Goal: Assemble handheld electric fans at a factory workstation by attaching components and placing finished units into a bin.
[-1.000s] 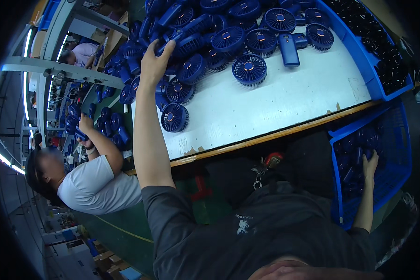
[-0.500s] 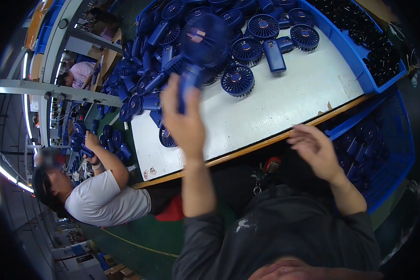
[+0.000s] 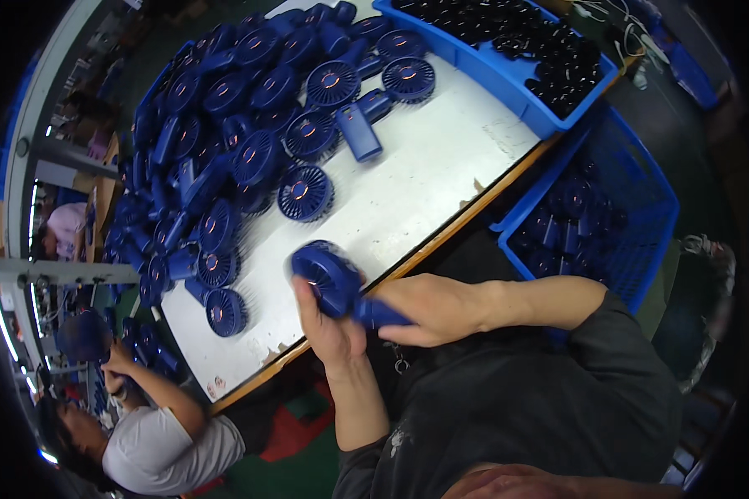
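A dark blue handheld fan (image 3: 323, 273) is held above the table's front edge, its round head up and to the left. My left hand (image 3: 337, 337) cups the fan head from below, with its other fingers partly hidden behind the head. My right hand (image 3: 433, 308) is closed around the handle (image 3: 379, 314), which shows slight blur. Several more blue fans lie in a heap (image 3: 225, 150) on the white table (image 3: 424, 191). Nearest to my hands on the tabletop are a loose fan (image 3: 305, 193) and another fan (image 3: 225, 312) by the left front.
A blue tray (image 3: 549, 121) of small black parts stands at the table's far right. Below the table's right end, a blue crate (image 3: 653, 208) holds more fans. A co-worker (image 3: 162, 445) in a white shirt works at the left. Cables (image 3: 632, 41) hang at the far right.
My left hand has brought the fan from over the heap down to the front edge. My right hand, earlier empty, has come in and closed on the handle. The view has turned.
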Motion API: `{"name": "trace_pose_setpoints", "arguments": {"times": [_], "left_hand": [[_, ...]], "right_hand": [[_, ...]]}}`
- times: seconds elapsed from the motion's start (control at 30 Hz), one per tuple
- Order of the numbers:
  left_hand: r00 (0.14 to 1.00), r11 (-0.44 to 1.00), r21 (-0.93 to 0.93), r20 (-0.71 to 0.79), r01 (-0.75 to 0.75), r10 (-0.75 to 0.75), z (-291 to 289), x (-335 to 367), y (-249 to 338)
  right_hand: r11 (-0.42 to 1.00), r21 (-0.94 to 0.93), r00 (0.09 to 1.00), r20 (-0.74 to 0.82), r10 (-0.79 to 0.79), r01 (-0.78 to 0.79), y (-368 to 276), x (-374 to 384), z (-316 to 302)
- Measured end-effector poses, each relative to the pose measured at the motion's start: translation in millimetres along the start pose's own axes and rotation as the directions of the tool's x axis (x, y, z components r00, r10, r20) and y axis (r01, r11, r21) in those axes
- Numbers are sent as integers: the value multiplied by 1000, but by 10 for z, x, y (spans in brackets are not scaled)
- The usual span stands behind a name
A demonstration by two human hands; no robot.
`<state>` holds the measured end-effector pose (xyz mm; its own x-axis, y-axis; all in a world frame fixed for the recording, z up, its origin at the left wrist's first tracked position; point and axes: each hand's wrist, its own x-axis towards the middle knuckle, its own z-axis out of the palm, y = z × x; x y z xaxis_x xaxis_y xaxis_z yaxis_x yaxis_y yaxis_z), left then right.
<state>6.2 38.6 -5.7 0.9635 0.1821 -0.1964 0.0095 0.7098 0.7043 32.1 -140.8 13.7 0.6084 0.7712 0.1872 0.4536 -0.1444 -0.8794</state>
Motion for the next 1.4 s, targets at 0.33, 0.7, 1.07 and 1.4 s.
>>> {"name": "trace_pose_setpoints", "arguments": {"times": [0.33, 0.7, 1.07, 1.4], "left_hand": [[830, 972, 188, 513, 140, -219, 158, -128, -176], [910, 998, -7, 412, 62, -53, 257, -308, -22], [994, 991, 129, 104, 29, -42, 407, -165, -46], [892, 951, 149, 335, 270, -305, 185, -352, 50]], "right_hand": [[728, -426, 842, -206, 500, -537, -40, 288, -2122], [258, -646, 694, -692, 199, -719, 1634, -154, -3660], [994, 43, 951, -299, -80, 97, -72, 85, -430], [904, -230, 904, -156, -399, 359, -59, 417, -500]]}}
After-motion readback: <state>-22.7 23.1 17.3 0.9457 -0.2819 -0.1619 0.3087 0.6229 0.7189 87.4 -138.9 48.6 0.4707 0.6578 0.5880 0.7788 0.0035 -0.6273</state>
